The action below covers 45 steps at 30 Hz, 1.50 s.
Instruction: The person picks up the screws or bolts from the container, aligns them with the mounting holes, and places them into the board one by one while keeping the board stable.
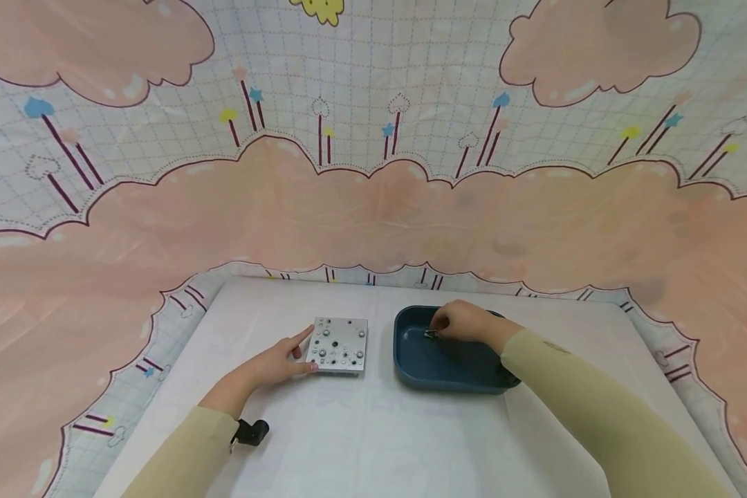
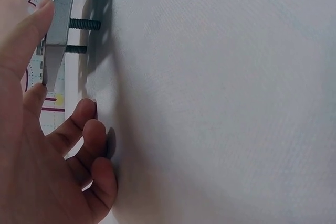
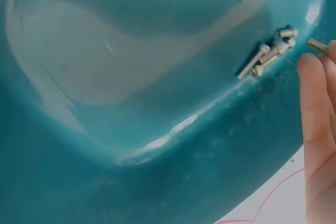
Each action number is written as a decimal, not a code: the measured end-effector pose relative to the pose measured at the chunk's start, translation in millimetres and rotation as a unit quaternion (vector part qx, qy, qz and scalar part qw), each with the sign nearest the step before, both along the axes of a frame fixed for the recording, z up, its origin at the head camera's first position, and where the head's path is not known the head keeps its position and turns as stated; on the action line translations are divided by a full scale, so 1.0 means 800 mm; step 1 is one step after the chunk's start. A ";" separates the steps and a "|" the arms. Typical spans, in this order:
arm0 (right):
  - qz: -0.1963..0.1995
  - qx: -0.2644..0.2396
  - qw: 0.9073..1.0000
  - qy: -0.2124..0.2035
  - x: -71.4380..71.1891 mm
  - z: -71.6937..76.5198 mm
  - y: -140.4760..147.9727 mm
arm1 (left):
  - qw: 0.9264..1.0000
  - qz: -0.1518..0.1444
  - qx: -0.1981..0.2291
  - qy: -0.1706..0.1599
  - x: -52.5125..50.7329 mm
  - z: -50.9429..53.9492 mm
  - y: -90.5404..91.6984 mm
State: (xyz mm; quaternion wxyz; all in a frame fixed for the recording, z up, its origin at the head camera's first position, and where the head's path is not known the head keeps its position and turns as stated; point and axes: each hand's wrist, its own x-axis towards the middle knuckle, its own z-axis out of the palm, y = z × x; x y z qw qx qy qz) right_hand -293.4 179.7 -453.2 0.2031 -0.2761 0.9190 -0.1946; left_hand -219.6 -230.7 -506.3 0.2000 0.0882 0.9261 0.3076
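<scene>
In the head view a silver metal plate [image 1: 344, 339] with holes and several screws set in it lies left of the middle. My left hand [image 1: 277, 364] holds its left side between thumb and index finger; the other fingers are bent below. Threaded screw ends [image 2: 85, 24] stick out from the plate's underside in the left wrist view. My right hand [image 1: 465, 321] reaches into a dark blue tray [image 1: 451, 384] and pinches a small bolt [image 3: 317, 46], partly covered by the fingers. Several loose bolts [image 3: 254, 61] lie together by the tray's inner wall.
A white cloth covers the table [image 1: 373, 443]. Behind it hangs a patterned curtain [image 1: 373, 214] with clouds and candles. A black wrist camera [image 1: 252, 432] sits at the left sleeve. The tray's raised rim surrounds the right hand's work.
</scene>
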 end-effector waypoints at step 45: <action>-0.057 -0.106 0.993 -0.008 -0.008 0.035 -0.171 | 1.000 -0.012 0.005 -0.022 -0.013 -0.005 -0.002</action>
